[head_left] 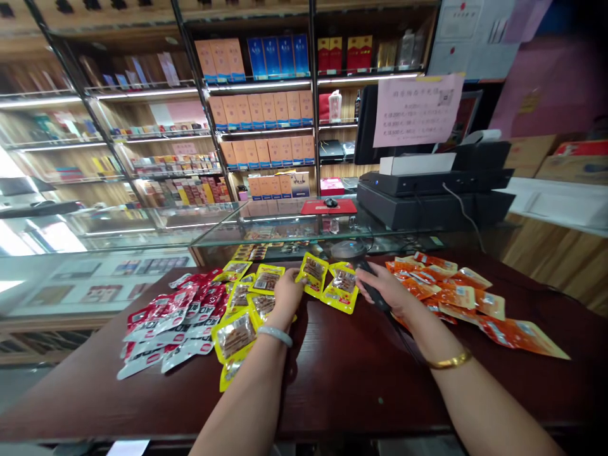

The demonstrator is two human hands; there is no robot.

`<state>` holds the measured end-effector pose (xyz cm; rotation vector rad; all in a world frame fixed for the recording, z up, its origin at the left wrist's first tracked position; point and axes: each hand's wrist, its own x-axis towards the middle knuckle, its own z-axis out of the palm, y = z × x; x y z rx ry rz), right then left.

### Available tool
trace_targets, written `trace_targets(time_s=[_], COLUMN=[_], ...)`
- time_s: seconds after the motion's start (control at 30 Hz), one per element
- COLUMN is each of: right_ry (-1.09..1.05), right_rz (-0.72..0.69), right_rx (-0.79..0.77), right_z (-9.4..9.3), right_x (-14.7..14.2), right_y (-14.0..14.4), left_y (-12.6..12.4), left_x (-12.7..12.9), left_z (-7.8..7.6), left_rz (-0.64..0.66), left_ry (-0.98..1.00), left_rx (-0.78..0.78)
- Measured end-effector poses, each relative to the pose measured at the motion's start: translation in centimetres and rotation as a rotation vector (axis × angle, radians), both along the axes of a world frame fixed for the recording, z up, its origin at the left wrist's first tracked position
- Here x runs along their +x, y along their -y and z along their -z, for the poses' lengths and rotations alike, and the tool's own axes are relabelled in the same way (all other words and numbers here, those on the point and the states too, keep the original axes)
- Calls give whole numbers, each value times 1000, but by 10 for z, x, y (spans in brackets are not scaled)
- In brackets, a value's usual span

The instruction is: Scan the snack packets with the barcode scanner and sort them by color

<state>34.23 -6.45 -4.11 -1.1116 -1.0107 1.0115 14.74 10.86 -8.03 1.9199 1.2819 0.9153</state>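
Note:
My left hand (289,292), a pale bangle at its wrist, pinches the edge of a yellow snack packet (313,273). In my right hand (386,288) is a black barcode scanner (350,250), its head tilted over the packets. Just below the scanner lies another yellow packet (342,288), touching or overlapping the held one. More yellow packets (235,335) spread out left of and partly behind my left wrist. A heap of red and white packets (175,320) sits farther left. Orange packets (446,288) are piled to the right, beyond my right hand.
The dark red-brown table (342,380) meets a glass counter (266,221) at the back. On that counter are a mouse (331,202) on a red mat, a monitor with a pink notice (418,111), and a black cash drawer (427,202). A cable trails below the scanner.

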Motion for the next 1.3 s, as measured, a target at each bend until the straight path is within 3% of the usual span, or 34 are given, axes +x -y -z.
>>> trace_targets(time_s=[0.13,0.2,0.6,0.7,0.77,0.83,0.9,1.0,1.07,1.13,1.3], right_ry=[45,55,91,57,69,99,124,146,158,167,184], right_rz=[27,20,55,33,28,23,8,-20,-39,-50,-56], right_rx=[2,12,10,0,-7,-11,-17,-43,-60,-73,-86], right_z=[2,3,-2,-2,-1,2,7,14,17,19,21], right_x=[0,-1,-5,-8,-10,-12,-12,-13,-14,-16,-20], right_y=[-1,-1,0,0,-1,-2,-3,-6,-7,-7,-8], left_y=[0,3,15,24,28,27,20,6,-2,-8,-11], left_x=[6,9,19,28,32,29,15,-18,-36,-47,-44], left_z=[5,4,4,9,9,4,-8,-28,-35,-33,-15], left_rz=[89,124,193,289,351,331,221,-70,-287,-412,-365], left_ry=[488,617,669,672,603,454,230,-137,-331,-475,-640], left_rx=[-136,-159,-241,-322,-371,-267,-12,279,293,230,110])
